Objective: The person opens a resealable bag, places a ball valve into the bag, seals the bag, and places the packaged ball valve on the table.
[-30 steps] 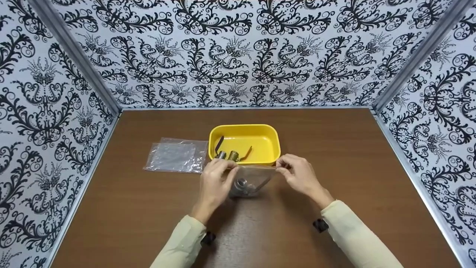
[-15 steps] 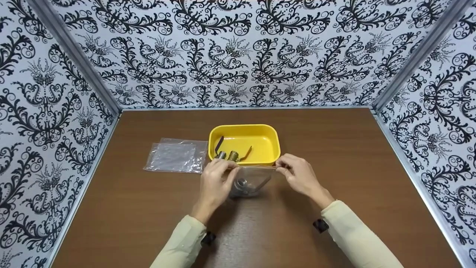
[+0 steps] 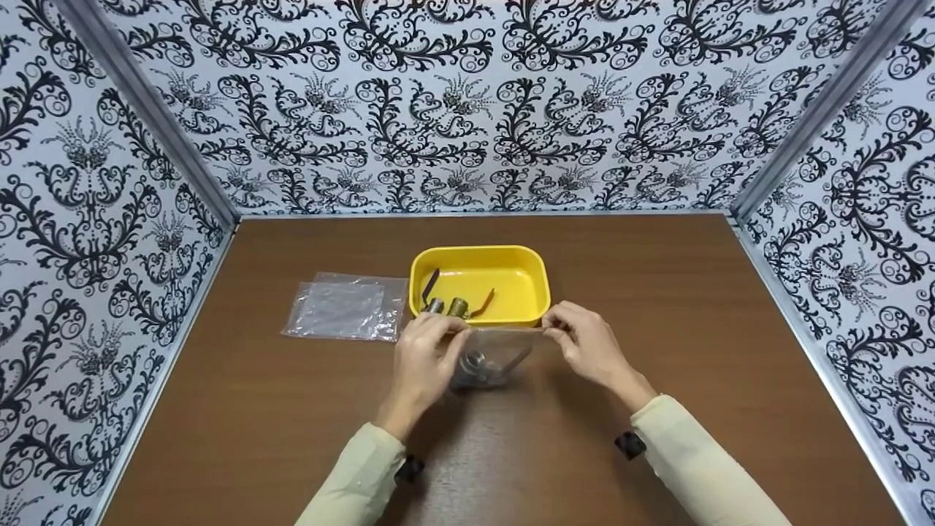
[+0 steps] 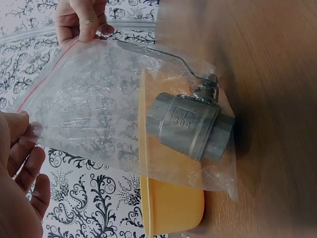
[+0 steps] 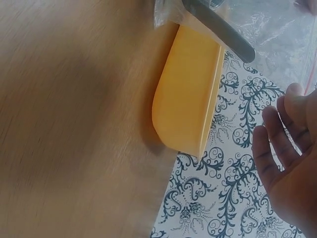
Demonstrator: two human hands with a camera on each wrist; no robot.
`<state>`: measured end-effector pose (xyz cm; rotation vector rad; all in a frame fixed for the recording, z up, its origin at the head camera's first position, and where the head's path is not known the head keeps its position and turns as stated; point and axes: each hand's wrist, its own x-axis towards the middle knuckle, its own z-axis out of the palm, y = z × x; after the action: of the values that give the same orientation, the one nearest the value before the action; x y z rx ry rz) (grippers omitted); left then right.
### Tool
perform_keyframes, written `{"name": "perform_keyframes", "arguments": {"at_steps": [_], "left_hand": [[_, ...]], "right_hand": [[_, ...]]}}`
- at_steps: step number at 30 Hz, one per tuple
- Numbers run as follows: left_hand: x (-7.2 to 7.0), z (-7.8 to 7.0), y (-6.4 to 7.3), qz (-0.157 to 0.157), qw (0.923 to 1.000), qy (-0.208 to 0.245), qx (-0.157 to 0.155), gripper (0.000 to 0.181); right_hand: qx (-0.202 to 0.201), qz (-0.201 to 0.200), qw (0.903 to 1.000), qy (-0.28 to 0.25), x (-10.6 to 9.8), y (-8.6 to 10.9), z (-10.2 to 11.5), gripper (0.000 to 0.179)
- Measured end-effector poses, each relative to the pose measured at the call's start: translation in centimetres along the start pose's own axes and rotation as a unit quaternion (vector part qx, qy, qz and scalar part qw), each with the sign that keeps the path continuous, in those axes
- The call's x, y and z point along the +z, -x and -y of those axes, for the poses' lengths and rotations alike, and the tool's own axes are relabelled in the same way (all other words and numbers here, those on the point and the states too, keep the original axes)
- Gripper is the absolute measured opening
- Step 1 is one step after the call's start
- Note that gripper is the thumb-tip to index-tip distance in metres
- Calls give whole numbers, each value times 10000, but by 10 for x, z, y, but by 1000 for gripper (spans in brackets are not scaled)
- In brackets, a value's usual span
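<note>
Brown tabletop (image 3: 672, 270), patterned walls (image 3: 467, 131)

A person's left grip (image 3: 424, 354) and right grip (image 3: 588, 345) pinch a clear bag (image 4: 89, 94) along its top; a metal valve (image 4: 190, 126) lies low inside. Nothing visibly shifted this past second, so bag-holding seems ongoing. Just beyond, a yellow tray (image 3: 515, 281) holds two handled fittings (image 3: 459, 307); left, flat bags (image 3: 340, 307).

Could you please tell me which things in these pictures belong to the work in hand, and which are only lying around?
In the work now:
clear bag, pinched by the left hand and right hand
valve marked 304, inside it

Lying around, perhaps related:
yellow bin
two lever-handled fittings in the bin
flat clear bags beside it
</note>
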<state>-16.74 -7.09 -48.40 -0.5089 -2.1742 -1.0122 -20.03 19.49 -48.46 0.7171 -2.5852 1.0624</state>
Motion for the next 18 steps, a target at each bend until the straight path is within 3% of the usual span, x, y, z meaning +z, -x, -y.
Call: {"name": "perform_keyframes", "arguments": {"at_steps": [12, 18], "left_hand": [[-1, 0, 0, -4, 10000, 2, 50, 6], [0, -1, 0, -11, 10000, 33, 36, 7]], "right_hand": [[208, 129, 9994, -261, -1, 0, 3, 10], [295, 214, 9993, -58, -2, 1, 3, 7]]}}
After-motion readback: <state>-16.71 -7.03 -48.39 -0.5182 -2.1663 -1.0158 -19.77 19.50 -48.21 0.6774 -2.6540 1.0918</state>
